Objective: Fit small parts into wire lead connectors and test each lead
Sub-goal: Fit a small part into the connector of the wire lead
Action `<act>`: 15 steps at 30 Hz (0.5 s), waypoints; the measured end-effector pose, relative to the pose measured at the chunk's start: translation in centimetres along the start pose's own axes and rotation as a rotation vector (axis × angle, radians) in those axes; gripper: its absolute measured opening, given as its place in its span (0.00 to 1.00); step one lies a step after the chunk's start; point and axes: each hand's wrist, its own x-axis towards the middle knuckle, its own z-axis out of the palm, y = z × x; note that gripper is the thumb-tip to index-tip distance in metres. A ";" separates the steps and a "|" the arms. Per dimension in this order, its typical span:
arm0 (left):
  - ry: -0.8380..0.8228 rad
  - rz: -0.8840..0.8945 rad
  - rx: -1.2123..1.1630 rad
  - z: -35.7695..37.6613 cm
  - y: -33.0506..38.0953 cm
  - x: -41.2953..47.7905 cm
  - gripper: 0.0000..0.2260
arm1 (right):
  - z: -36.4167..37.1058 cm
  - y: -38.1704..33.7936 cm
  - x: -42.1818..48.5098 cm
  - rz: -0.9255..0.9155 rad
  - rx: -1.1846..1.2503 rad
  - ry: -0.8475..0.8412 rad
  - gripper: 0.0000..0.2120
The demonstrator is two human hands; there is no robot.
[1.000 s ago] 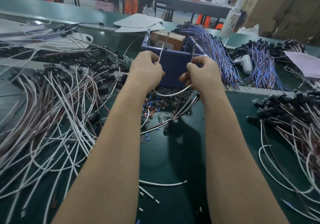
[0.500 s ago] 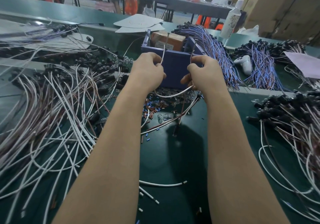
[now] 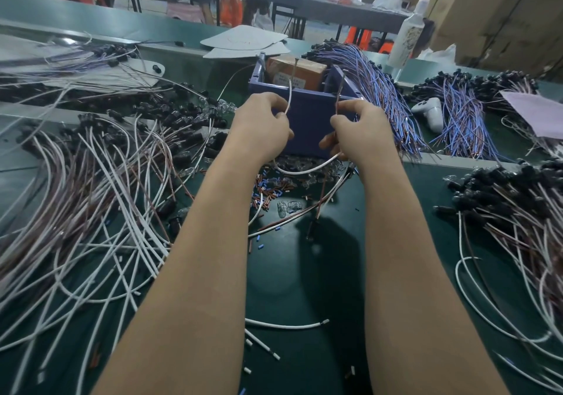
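Note:
My left hand pinches the white wire end of a lead, which rises toward the blue box. My right hand pinches the brown wire end the same way. The lead sags in a white loop between and below both hands. Under the hands lies a heap of small red and blue sleeves and clear bulbs. What my fingers hide I cannot see.
Piles of white and brown leads cover the left of the green table; more with black connectors lie at right. Blue-purple leads, a white controller and a bottle sit behind.
Both hands stay at the blue box holding the lead ends. The white end has bent slightly and the hands have shifted a little lower.

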 end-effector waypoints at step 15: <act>0.196 0.049 0.336 -3.8 2.3 -1.1 0.17 | 0.7 -0.8 -1.0 0.098 0.309 -0.337 0.07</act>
